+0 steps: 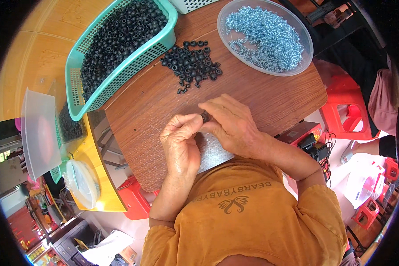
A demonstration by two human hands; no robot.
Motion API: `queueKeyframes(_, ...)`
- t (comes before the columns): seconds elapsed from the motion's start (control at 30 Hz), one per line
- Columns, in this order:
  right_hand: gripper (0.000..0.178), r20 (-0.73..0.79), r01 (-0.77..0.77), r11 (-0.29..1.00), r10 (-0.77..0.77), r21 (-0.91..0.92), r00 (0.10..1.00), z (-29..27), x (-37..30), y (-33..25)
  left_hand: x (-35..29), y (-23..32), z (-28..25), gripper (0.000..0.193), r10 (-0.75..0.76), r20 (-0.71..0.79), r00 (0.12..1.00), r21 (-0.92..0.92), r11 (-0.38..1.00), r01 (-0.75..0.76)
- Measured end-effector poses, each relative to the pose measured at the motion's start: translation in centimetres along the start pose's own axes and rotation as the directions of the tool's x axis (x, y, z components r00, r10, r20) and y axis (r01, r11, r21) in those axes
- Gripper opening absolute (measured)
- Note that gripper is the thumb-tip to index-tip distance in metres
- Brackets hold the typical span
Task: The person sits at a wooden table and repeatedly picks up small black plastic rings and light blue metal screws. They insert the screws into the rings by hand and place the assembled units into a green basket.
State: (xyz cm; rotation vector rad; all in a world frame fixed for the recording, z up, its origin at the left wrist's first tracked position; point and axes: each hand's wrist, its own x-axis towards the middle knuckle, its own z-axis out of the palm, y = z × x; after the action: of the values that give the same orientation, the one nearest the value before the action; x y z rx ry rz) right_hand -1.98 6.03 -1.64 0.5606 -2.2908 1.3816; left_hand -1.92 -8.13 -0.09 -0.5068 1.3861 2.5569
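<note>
My left hand (181,139) and my right hand (235,124) meet over the near part of the brown wooden table (261,97). Between their fingertips they pinch a small black plastic piece (205,116), mostly covered by the fingers. Just beyond the hands lies a loose pile of black ball-shaped pieces with holes (193,64). Many more fill a teal mesh basket (133,66) at the far left. A clear round tray (307,55) at the far right holds a heap of tiny shiny silver-blue parts (266,37), too small to make out singly.
A grey shiny sheet (213,153) lies under my hands at the table's near edge. Red stools (348,108) stand to the right and at lower left. Left of the table is a yellow surface (93,177) with a white round lid (82,181). Another person's leg (368,148) shows at right.
</note>
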Motion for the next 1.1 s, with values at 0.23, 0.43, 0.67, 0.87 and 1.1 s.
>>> queueKeyframes(0.23,0.035,0.022,-0.013,0.999,0.014,-0.034,1.000,0.3,0.0,0.0,0.0,-0.1,0.1,0.008,0.091,0.001,0.996,0.093,0.992,-0.090)
queueKeyframes(0.43,0.030,-0.015,0.095,0.986,-0.098,-0.139,0.995,0.7,-0.1,0.3,-0.3,0.1,0.3,0.009,0.132,-0.002,0.991,0.108,0.985,-0.131)
queueKeyframes(0.67,0.018,0.005,0.243,0.954,-0.246,-0.174,0.969,0.3,0.3,0.8,-0.6,-0.1,0.6,0.010,0.131,0.006,0.991,0.093,0.987,-0.131)
queueKeyframes(0.87,0.016,0.014,0.243,0.952,-0.245,-0.185,0.969,1.0,0.0,1.8,0.0,-1.1,0.7,0.009,0.162,-0.039,0.986,0.109,0.982,-0.157)
queueKeyframes(1.1,0.016,0.023,0.247,0.951,-0.247,-0.188,0.969,1.4,-0.4,2.0,0.0,-0.8,0.8,0.007,0.188,-0.007,0.982,0.166,0.969,-0.184)
